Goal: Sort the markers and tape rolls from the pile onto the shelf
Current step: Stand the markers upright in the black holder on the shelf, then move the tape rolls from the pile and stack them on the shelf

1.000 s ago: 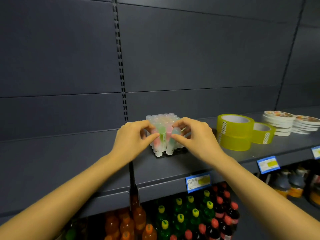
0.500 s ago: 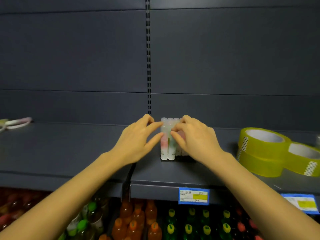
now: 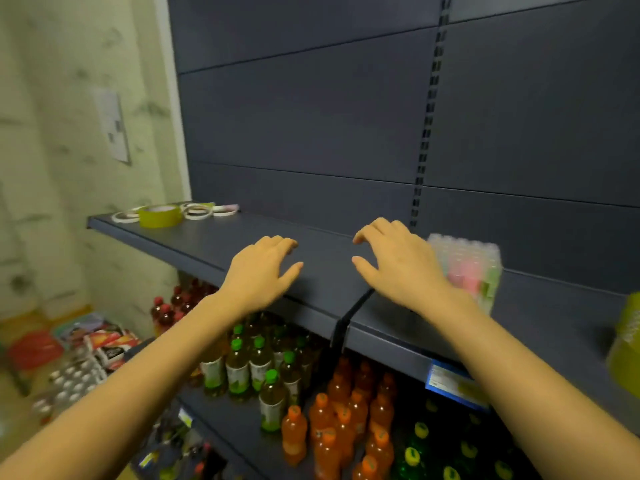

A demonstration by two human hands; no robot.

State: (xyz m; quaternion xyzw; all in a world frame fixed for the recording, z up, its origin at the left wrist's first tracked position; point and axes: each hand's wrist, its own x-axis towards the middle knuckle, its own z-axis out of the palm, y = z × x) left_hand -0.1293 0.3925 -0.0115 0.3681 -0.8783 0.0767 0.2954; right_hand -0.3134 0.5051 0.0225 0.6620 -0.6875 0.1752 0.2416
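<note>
A block of upright translucent markers (image 3: 467,268) with pink and green bodies stands on the dark shelf (image 3: 325,271), just right of my right hand (image 3: 398,265). That hand hovers with loosely curled fingers and holds nothing. My left hand (image 3: 263,268) hovers over the bare shelf further left, fingers relaxed, empty. At the shelf's far left end lies a pile: a yellow tape roll (image 3: 160,215), several thin white tape rolls (image 3: 199,212) and a pink-tipped marker (image 3: 230,206). A blurred yellow tape roll (image 3: 627,348) shows at the right edge.
Below the shelf stand rows of bottles with green (image 3: 249,362), orange (image 3: 346,410) and red (image 3: 169,306) caps. A blue price label (image 3: 450,382) hangs on the shelf's front edge. Packaged goods (image 3: 90,344) lie on the floor at the left, by a pale wall.
Both hands have let go of the marker block and moved left of it. The view has swung left, bringing the pile at the shelf's far end into sight.
</note>
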